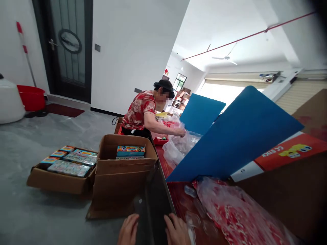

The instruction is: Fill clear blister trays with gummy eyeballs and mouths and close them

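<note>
1. A bright room with a grey floor [38, 211] and a dark door [67, 47] — a long red table [176, 194] runs ahead of me.
2. My left hand [128, 229] lies flat, fingers spread, against the table's dark edge [153, 204].
3. My right hand [176, 229] rests open on the tabletop, holding nothing.
4. Crumpled red-printed plastic wrap [235, 214] lies just beside my right hand.
5. Further along, a person [143, 114] bends over clear bags [178, 146] — open cardboard boxes [122, 163] sit left.

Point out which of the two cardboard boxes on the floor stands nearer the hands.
The taller box, right against the table's edge, just beyond the left hand. The low, wide box lies farther left.
</note>
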`<act>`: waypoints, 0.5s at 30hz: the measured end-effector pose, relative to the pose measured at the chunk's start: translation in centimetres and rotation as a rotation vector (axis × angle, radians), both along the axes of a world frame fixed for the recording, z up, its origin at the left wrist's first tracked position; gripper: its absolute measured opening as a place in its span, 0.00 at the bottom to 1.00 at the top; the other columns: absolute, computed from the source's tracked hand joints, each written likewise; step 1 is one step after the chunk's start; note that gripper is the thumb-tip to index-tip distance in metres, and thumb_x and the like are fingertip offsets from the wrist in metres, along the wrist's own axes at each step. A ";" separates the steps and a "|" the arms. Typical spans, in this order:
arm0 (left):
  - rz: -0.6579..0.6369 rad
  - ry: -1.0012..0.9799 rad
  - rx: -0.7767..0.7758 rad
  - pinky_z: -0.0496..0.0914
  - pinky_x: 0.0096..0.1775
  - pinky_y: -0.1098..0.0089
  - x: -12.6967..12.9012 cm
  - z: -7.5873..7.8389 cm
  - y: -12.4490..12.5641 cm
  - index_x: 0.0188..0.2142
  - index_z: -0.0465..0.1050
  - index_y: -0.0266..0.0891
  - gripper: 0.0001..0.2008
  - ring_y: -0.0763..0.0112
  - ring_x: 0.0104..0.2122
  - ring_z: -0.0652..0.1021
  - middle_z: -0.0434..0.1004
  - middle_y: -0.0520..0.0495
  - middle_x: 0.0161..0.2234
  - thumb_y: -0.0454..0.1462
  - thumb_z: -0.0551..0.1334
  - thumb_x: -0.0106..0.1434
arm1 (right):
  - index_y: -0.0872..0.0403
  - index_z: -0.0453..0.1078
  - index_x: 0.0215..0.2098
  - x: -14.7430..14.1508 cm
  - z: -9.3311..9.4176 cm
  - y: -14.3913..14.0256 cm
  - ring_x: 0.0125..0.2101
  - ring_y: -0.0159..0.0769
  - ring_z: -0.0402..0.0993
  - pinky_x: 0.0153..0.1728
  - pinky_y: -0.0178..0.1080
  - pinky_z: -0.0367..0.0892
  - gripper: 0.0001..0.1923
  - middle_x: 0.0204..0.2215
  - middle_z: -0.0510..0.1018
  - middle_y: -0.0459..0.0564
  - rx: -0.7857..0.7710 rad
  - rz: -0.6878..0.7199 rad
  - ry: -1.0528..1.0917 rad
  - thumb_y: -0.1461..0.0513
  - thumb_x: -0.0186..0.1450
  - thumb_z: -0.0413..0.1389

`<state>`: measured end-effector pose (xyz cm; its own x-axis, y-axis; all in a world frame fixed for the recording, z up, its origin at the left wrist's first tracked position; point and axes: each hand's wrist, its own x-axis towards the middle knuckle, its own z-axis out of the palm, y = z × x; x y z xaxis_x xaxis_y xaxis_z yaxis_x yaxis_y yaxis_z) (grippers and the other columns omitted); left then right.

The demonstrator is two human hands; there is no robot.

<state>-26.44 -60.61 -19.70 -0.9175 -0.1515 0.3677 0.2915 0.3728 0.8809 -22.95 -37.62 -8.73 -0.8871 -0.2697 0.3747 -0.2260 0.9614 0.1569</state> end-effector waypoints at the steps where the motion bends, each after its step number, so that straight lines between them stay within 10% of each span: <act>1: 0.000 -0.022 0.020 0.81 0.41 0.65 0.0 -0.3 -0.5 0.39 0.82 0.49 0.18 0.59 0.40 0.84 0.85 0.44 0.40 0.51 0.55 0.66 | 0.44 0.76 0.54 -1.5 -0.3 -1.0 0.45 0.43 0.79 0.46 0.42 0.72 0.27 0.50 0.80 0.52 0.029 -0.041 -0.045 0.72 0.62 0.52; 7: 0.033 -0.072 0.102 0.80 0.41 0.64 -2.7 3.2 -1.0 0.40 0.82 0.49 0.17 0.57 0.42 0.84 0.84 0.46 0.43 0.50 0.55 0.66 | 0.53 0.70 0.62 -6.5 -1.1 -3.1 0.58 0.50 0.71 0.56 0.47 0.66 0.36 0.62 0.69 0.63 0.108 -0.354 -0.238 0.80 0.59 0.46; 15: -0.193 0.280 0.101 0.74 0.53 0.63 -16.5 19.0 4.7 0.46 0.77 0.41 0.15 0.65 0.49 0.79 0.80 0.43 0.48 0.36 0.52 0.71 | 0.52 0.69 0.62 -9.0 -3.5 -1.4 0.55 0.50 0.74 0.54 0.52 0.70 0.36 0.59 0.72 0.62 0.238 -0.343 -0.227 0.79 0.60 0.45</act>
